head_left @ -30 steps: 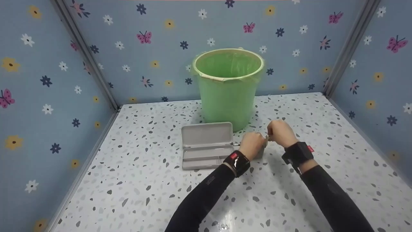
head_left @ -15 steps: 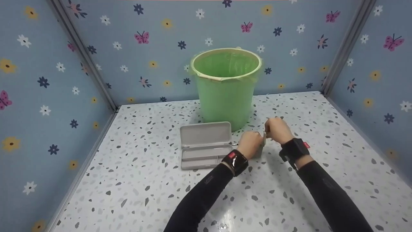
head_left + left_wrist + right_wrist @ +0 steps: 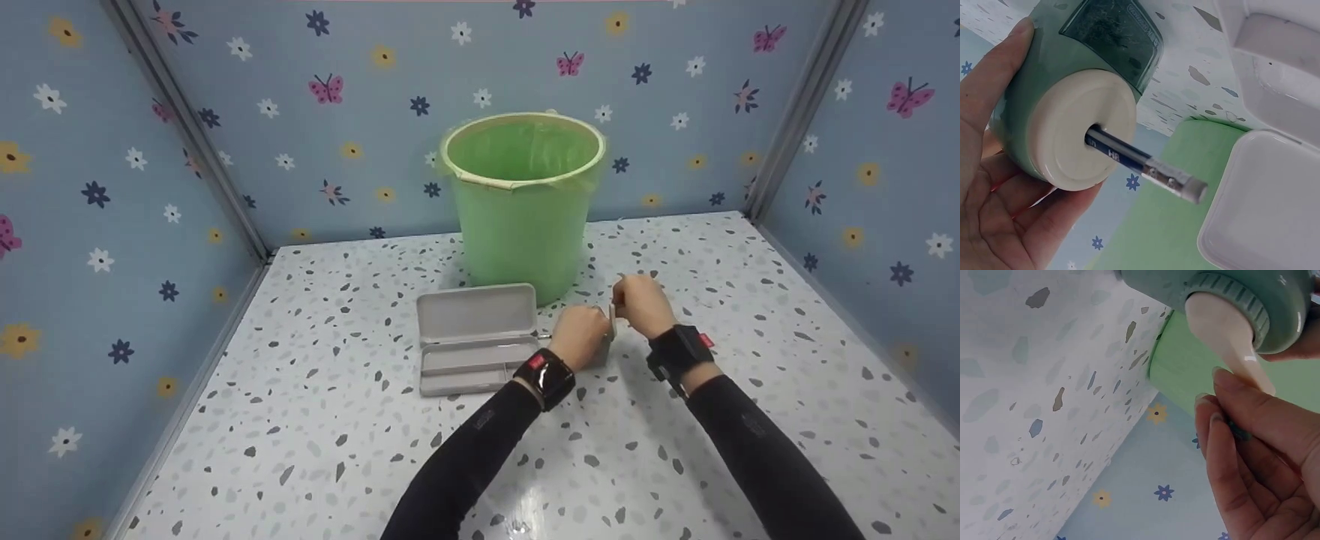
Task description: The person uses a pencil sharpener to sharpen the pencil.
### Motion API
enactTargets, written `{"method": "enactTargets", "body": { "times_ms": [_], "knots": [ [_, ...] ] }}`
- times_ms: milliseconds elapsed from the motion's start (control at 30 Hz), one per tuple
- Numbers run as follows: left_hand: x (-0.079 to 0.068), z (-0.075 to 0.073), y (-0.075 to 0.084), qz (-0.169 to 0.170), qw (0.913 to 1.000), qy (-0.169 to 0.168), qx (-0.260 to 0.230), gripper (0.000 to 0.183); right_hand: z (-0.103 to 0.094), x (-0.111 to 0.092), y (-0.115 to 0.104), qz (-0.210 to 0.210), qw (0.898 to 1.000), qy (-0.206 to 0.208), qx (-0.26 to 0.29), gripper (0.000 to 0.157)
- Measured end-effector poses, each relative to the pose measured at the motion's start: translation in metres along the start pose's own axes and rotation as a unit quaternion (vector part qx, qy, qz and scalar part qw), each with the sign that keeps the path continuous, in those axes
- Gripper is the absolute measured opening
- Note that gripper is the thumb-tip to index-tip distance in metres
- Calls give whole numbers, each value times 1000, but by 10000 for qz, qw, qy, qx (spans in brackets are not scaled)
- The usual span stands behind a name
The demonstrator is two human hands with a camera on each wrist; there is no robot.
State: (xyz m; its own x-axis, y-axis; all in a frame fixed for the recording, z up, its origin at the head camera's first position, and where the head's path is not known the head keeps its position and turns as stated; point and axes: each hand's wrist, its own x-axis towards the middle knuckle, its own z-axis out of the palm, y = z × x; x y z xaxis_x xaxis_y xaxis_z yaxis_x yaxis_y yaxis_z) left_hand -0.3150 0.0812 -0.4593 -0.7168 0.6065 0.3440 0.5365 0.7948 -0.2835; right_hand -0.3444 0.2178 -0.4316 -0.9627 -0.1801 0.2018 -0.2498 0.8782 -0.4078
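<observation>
My left hand (image 3: 581, 337) grips a green hand-crank pencil sharpener (image 3: 1039, 67), fingers and thumb wrapped round its sides. A dark blue pencil (image 3: 1120, 154) marked HB sticks out of the hole in its cream round front, its eraser end outward. Through a dark window (image 3: 1109, 42) on the body, shavings show. On the opposite side, my right hand (image 3: 646, 306) pinches the end of the cream crank (image 3: 1221, 329) between thumb and fingers. A bit of the green crank knob (image 3: 1239, 431) shows among those fingers. The pencil's tip is hidden inside the sharpener.
A grey pencil case (image 3: 476, 315) lies with its lid raised, just left of my left hand. Behind it stands a green bucket (image 3: 525, 232) lined with a thin bag. Patterned walls (image 3: 375, 112) enclose the speckled table (image 3: 322, 450) at the back and sides.
My right hand has shifted slightly round the sharpener's side, and the crank has turned to a more upright angle. The left hand keeps its hold. The head view has drifted a little.
</observation>
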Motion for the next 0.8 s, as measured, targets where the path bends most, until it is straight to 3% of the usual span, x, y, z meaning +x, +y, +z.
{"method": "enactTargets", "body": {
  "times_ms": [200, 400, 667, 800],
  "knots": [
    [-1, -1, 2, 6, 10000, 61, 15, 20, 19, 4, 11, -71, 9999, 128, 54, 14],
    [-2, 0, 2, 211, 9995, 97, -227, 23, 41, -1, 27, -208, 9996, -211, -26, 20],
    [1, -3, -1, 279, 9996, -37, 23, 23, 42, -10, 24, -88, 9975, -681, -178, 15],
    [1, -4, 1, 251, 9995, -151, 112, 18, 39, -19, 23, -236, 9969, -743, -119, 8]
  ]
}}
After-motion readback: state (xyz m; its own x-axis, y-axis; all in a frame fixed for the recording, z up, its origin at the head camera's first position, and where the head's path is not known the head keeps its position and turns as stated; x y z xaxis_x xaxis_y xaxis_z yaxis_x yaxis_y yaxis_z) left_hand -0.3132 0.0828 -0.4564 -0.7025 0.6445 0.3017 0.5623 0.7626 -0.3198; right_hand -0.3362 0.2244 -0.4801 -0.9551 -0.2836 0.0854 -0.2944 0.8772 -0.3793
